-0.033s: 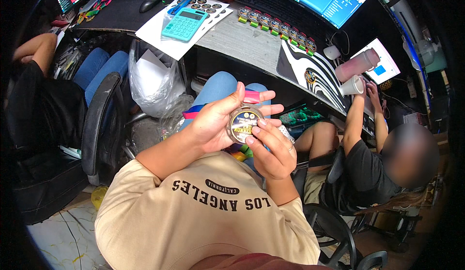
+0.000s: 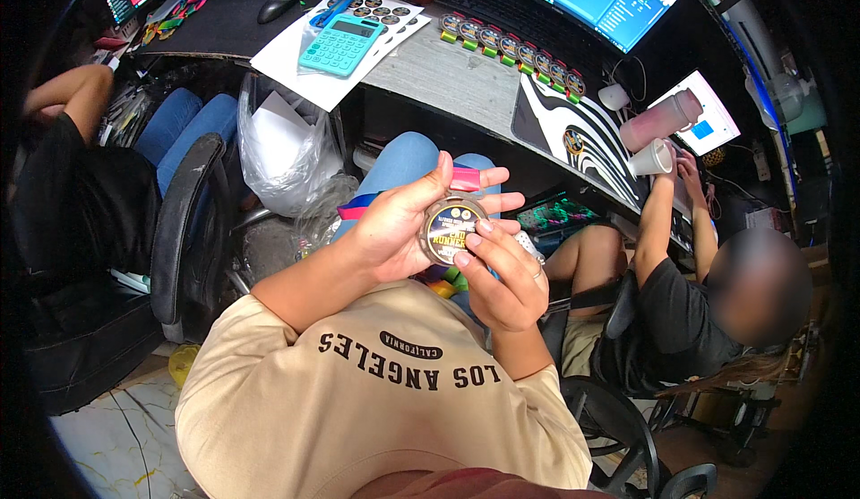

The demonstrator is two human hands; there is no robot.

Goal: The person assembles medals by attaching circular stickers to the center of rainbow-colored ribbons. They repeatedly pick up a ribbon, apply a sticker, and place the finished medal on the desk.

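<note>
Gold-rimmed round medal [image 2: 452, 228], well below the teal calculator [image 2: 341, 43], sits clasped in the left hand [image 2: 399, 230]; right hand [image 2: 502, 271] fingers press its face sticker. Next: careful smoothing, probably.

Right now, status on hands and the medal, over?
Left hand cups medal from behind. Right hand fingertips press its face. Ribbon over left fingers. Nothing in the way.
</note>
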